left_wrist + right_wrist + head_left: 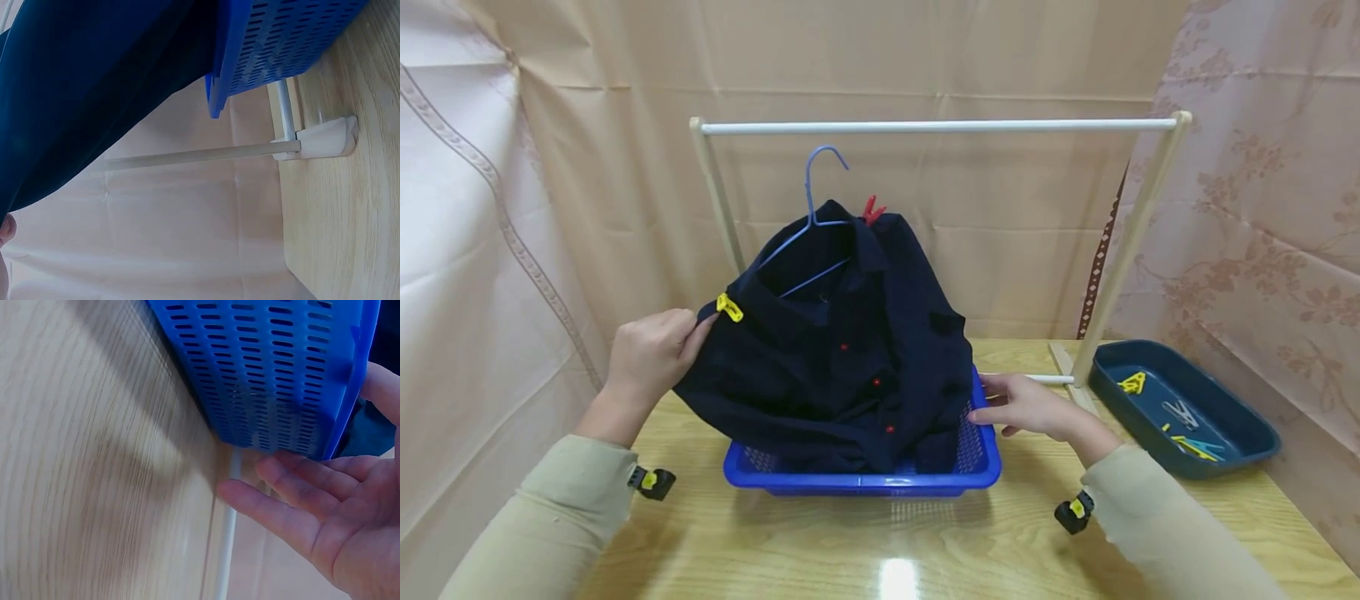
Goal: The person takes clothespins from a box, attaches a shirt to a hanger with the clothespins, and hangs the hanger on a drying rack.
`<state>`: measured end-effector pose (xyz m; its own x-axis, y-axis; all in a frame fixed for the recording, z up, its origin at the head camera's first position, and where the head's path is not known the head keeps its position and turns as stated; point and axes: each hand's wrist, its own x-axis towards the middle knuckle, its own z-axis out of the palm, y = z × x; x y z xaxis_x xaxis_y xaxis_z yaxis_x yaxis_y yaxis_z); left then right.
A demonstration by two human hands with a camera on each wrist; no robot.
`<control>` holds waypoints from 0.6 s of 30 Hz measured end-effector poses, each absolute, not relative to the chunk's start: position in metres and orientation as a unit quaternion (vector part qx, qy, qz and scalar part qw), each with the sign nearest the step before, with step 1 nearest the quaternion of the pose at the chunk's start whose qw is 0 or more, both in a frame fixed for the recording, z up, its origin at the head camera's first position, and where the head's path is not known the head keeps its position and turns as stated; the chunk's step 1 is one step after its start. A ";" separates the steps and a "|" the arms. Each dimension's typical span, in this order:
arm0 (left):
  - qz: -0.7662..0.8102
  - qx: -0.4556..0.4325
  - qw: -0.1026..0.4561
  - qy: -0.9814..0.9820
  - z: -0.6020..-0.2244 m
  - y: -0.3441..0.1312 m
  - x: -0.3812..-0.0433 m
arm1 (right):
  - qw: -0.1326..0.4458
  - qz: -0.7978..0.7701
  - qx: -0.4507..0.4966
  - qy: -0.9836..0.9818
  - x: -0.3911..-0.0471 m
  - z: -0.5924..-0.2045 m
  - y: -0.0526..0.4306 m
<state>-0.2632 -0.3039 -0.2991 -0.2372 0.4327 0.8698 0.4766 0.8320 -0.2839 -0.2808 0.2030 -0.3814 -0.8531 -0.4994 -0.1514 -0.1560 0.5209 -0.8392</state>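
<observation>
A dark navy shirt [797,358] with red buttons hangs on a blue wire hanger [809,187], its lower part lying in a blue perforated basket [752,478]. A yellow clothespin [729,307] is clipped at the left shoulder and a red clothespin [872,212] at the other. My left hand [651,354] pinches the shirt's left shoulder just beside the yellow clothespin. At the basket's right side, my right hand [1033,406] holds the rim, thumb over the edge and fingers outside in the right wrist view. The left wrist view shows mostly hanging cloth.
Behind the basket stands a drying rack with a white top bar [940,127] and wooden posts. A dark teal tray [1240,454] with several clothespins sits on the wooden table [820,550] at the right. Curtains surround the table.
</observation>
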 end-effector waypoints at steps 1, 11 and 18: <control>-0.019 -0.289 0.548 -0.785 -0.299 -0.304 -0.263 | 0.191 -0.448 -0.194 0.852 -0.281 -0.381 0.201; -0.028 -0.287 0.546 -0.786 -0.299 -0.303 -0.264 | 0.186 -0.426 -0.220 0.858 -0.277 -0.379 0.177; -0.030 -0.284 0.538 -0.793 -0.300 -0.302 -0.264 | 0.169 -0.401 -0.233 0.870 -0.274 -0.378 0.164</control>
